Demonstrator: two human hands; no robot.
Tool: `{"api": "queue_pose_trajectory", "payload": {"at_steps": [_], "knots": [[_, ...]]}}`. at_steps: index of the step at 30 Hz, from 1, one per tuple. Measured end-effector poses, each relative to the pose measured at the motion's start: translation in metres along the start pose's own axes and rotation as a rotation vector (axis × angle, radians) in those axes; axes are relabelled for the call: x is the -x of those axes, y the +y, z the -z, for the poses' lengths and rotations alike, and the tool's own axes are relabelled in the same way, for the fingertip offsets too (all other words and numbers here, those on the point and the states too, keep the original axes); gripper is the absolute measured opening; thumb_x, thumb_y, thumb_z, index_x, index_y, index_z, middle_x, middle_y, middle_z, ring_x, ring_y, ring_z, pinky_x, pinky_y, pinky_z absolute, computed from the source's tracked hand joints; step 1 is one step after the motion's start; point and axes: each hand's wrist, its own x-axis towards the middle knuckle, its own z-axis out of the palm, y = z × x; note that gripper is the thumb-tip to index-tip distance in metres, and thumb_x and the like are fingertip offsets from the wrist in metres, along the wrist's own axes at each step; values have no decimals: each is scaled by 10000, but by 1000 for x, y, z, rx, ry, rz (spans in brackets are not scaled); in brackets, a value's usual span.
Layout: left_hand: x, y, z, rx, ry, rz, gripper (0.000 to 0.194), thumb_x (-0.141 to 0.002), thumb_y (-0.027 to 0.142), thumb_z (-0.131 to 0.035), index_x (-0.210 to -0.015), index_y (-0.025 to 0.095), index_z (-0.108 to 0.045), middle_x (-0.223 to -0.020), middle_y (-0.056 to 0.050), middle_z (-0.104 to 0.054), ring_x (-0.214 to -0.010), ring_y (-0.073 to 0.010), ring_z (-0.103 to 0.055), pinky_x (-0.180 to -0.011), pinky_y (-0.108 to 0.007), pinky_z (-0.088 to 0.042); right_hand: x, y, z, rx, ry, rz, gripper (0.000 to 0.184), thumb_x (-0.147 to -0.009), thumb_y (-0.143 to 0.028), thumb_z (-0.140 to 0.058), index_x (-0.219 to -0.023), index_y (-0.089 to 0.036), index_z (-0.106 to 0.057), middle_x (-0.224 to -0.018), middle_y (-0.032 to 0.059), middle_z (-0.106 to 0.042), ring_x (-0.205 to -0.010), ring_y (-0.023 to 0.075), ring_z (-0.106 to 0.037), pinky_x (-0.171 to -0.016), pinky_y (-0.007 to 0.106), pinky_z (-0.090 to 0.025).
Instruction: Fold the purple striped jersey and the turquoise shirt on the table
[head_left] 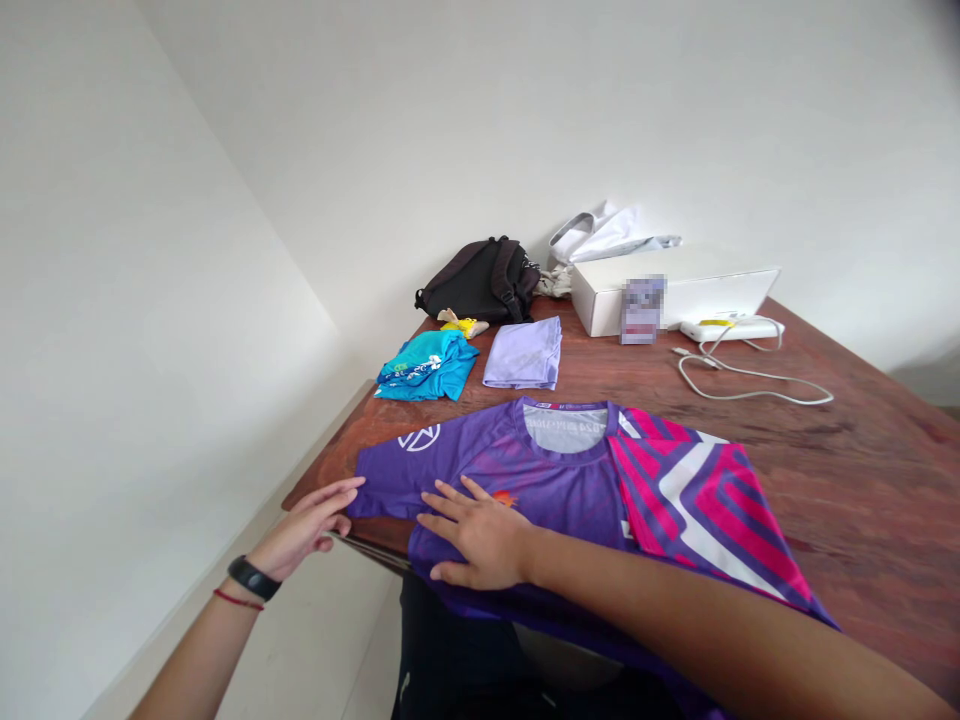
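The jersey [570,480] lies flat along the table's [862,480] near edge, collar away. The left hand [311,525], fingers together, touches its left sleeve tip; the right hand [480,540], spread, presses just inboard.

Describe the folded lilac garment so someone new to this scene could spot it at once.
Start at the wooden table and look past the purple jersey spread under both hands. Two folded garments lie side by side beyond its collar. The lilac garment is the right-hand one, plain and pale, while the teal shirt beside it carries white print.
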Motion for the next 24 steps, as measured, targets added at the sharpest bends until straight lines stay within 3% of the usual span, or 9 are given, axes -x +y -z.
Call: {"api": "queue_pose_trajectory", "payload": {"at_steps": [2,5,8,11,15,17,19,21,24], "knots": [[-6,0,2,-14,-32,-34,677,-774,604,-759,-1316,211,-657,-821,-32,-655,-668,-130,-595,-489,-174,-344,0,0,1,-7,-8,12,701,-981,-564,-484,-1544,-157,-388,-1631,168,-303,-1537,332,-184,-1228,611,-114],[-11,-1,2,-113,-1,-182,583,-772,603,-756,-1188,195,-745,-1084,-100,-732,-932,-223,-672,-697,-266,-523,1,0,2,-9,-3,15,689,-981,-561,-485,-1535,-160,-405,-1631,169,-301,-1535,335,-194,-1224,619,-125],[-12,2,-2,-230,106,-353,502,-779,609,-740,-1076,206,-790,-1189,-95,-739,-1143,-298,-644,-987,-382,-504,1,0,1,-14,7,16,687,-977,-558,-495,-1529,-158,-414,-1626,171,-311,-1533,342,-196,-1219,628,-134],[-9,16,-12,-335,143,-510,437,-837,575,-694,-1076,222,-786,-1156,-75,-755,-1130,-297,-660,-1049,-409,-471,1,0,-1,-48,32,26,671,-962,-537,-537,-1507,-156,-449,-1617,181,-328,-1528,362,-203,-1209,648,-138],[-4,46,-42,-565,64,-768,299,-939,447,-610,-960,205,-786,-962,-73,-760,-921,-230,-681,-869,-334,-522,-5,8,-3,-310,261,-58,371,-957,-406,-556,-1233,-195,-685,-1426,139,-595,-1370,308,-500,-1171,537,-328],[-3,60,-64,-697,3,-922,282,-961,369,-583,-830,192,-759,-825,-63,-713,-839,-204,-643,-833,-325,-504,-11,17,0,-576,484,-240,293,-971,-363,-495,-1015,-187,-725,-1144,107,-733,-1122,245,-670,-1021,426,-501],[-2,68,-86,-810,-62,-1043,279,-962,295,-566,-749,192,-714,-749,-42,-657,-822,-190,-612,-924,-360,-475,-17,29,5,-877,627,-462,299,-966,-383,-472,-909,-176,-680,-936,82,-733,-928,220,-714,-805,355,-586],[-3,69,-107,-900,-121,-1113,242,-940,252,-574,-731,201,-684,-727,-22,-622,-833,-186,-600,-1054,-429,-407,-20,39,11,-1124,645,-605,268,-937,-424,-520,-920,-179,-629,-890,60,-701,-857,215,-715,-659,309,-591],[-4,62,-133,-1017,-192,-1164,177,-899,258,-620,-733,206,-654,-750,-23,-609,-859,-205,-596,-1087,-481,-382,-22,46,16,-1240,632,-632,282,-867,-435,-651,-1003,-198,-578,-890,27,-666,-817,199,-701,-601,283,-586]]}}
